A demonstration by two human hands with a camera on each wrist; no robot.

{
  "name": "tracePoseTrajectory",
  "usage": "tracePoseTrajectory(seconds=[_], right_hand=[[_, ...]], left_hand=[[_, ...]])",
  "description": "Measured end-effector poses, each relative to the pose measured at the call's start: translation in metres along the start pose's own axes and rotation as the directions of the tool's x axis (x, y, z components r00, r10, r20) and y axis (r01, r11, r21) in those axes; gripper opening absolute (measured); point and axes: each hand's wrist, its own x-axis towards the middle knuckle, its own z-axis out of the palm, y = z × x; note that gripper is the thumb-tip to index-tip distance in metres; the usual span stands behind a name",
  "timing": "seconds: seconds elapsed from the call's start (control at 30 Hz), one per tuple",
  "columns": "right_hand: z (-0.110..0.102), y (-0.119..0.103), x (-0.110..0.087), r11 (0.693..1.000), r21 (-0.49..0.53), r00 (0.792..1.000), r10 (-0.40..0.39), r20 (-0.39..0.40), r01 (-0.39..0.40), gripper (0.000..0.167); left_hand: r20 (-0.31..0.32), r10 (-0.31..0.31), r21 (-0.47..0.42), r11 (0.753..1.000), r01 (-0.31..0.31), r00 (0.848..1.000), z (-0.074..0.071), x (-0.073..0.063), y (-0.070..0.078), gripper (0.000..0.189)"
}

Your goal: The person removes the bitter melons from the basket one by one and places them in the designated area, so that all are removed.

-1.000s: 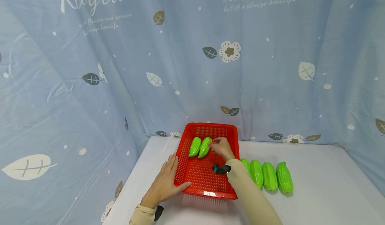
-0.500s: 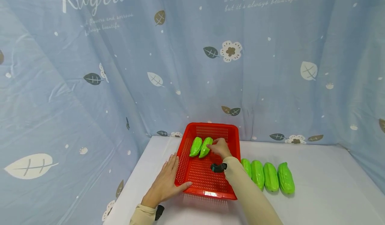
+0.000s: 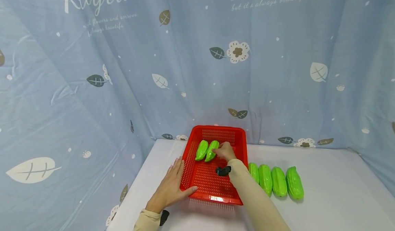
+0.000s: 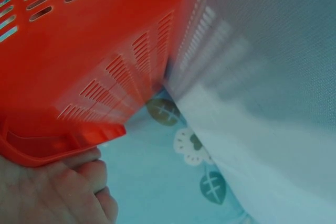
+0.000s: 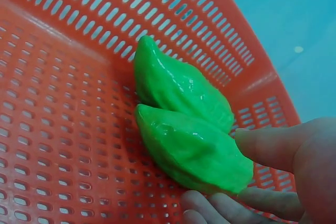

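Inside the red plastic basket (image 3: 210,181), two glossy, ridged green gourds lie side by side near the far left. My right hand (image 3: 226,151) pinches the right-hand gourd (image 3: 212,151). In the right wrist view, the thumb is at one side of this gourd (image 5: 191,153) and the fingers are along the other, at its blunt end. The other gourd (image 3: 201,150) lies against it on the left. My left hand (image 3: 169,186) rests along the basket's left rim with straight fingers, its thumb over the near corner.
Several more green gourds (image 3: 279,182) lie in a row on the white table (image 3: 336,186), right of the basket. My right forearm partly covers the nearest one. A blue curtain (image 3: 191,59) with leaves and flowers hangs behind and along the left side.
My right hand has shifted slightly left, and its fingers have drawn in on the right-hand gourd. The left hand stays on the rim, and the gourds keep their places.
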Motion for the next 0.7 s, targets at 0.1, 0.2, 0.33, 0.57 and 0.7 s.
tracePoseTrajectory(seconds=[0.1, 0.2, 0.33, 0.57, 0.7], right_hand=[[0.002, 0.001, 0.002, 1.000, -0.002, 1.000, -0.004, 0.006, 0.004, 0.023], [0.005, 0.001, 0.003, 1.000, -0.007, 1.000, 0.003, 0.005, -0.003, 0.023], [0.009, 0.003, 0.006, 1.000, -0.016, 1.000, 0.003, 0.004, -0.003, 0.025], [0.011, 0.001, 0.007, 1.000, 0.004, 1.000, 0.015, -0.007, -0.015, 0.026], [0.013, 0.001, 0.007, 1.000, -0.008, 1.000, 0.026, -0.007, -0.027, 0.027]], left_hand=[[0.006, 0.000, 0.001, 1.000, 0.000, 1.000, -0.001, 0.000, 0.000, 0.113], [0.011, 0.008, 0.011, 1.000, -0.008, 1.000, -0.001, 0.000, 0.001, 0.114], [0.011, 0.019, 0.020, 1.000, -0.019, 1.000, -0.002, 0.000, 0.001, 0.115], [-0.002, 0.028, 0.030, 0.999, -0.028, 1.000, -0.001, 0.001, -0.002, 0.117], [0.005, 0.022, 0.025, 0.999, -0.022, 1.000, 0.000, 0.001, -0.003, 0.117]])
